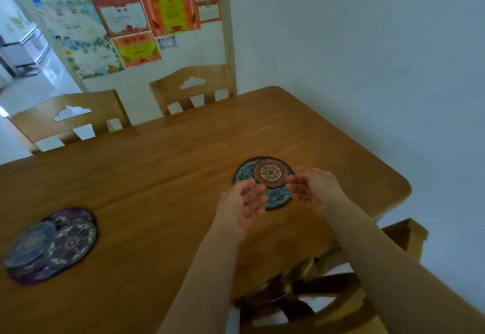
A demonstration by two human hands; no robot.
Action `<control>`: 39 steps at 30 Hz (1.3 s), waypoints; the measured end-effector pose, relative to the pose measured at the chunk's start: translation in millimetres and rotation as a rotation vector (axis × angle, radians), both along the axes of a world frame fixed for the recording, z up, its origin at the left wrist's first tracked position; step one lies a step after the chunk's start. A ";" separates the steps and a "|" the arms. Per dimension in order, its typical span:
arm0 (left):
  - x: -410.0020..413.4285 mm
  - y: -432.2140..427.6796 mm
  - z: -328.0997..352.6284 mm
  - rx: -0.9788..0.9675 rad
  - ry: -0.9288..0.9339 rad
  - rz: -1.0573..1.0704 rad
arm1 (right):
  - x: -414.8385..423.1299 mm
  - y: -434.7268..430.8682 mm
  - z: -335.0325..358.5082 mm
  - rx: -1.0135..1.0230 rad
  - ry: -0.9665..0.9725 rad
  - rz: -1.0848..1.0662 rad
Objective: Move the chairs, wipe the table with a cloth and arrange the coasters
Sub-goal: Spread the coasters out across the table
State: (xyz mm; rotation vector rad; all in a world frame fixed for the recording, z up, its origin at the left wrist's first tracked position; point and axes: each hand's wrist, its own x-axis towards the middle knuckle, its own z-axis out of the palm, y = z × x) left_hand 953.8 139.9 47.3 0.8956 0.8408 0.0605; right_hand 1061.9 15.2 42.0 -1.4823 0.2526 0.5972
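where wooden table [170, 165] stands by white wall [367, 45] | coaster piles [52, 244] on top

The left forearm [204, 276] and right forearm [380, 263] are bare along all that shows, broad near the camera and narrowing to slim wrists [223, 231]. The left hand [242, 202] and right hand [315, 189] are bare as well, with slender fingers [258, 194], slightly blurred; nails too soft to make out

- Home dining room — wooden table [157, 176], matching wooden chairs [70, 121] along its sides
- Colourful certificates [168, 13] and cartoon posters [86, 53] stuck on the wall [202, 45] behind
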 end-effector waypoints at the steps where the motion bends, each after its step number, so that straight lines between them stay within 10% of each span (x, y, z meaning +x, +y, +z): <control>1: 12.6 4.8 -6.9 -0.023 0.019 0.013 | 13.8 7.8 -7.8 -0.024 0.013 0.016; 10: 111.4 30.6 -62.6 -0.096 0.199 0.109 | 117.9 66.5 -82.8 -0.248 0.063 0.130; 25: 138.9 41.6 -96.6 -0.128 0.141 0.106 | 153.7 81.3 -136.6 -0.961 -0.408 0.499; 32: 117.0 68.9 -96.9 -0.095 0.203 0.089 | 130.9 101.7 -103.9 -0.766 -0.568 0.510; 39: 49.3 145.2 -98.5 0.007 0.207 0.297 | 61.1 174.2 -80.6 -0.291 -0.298 0.396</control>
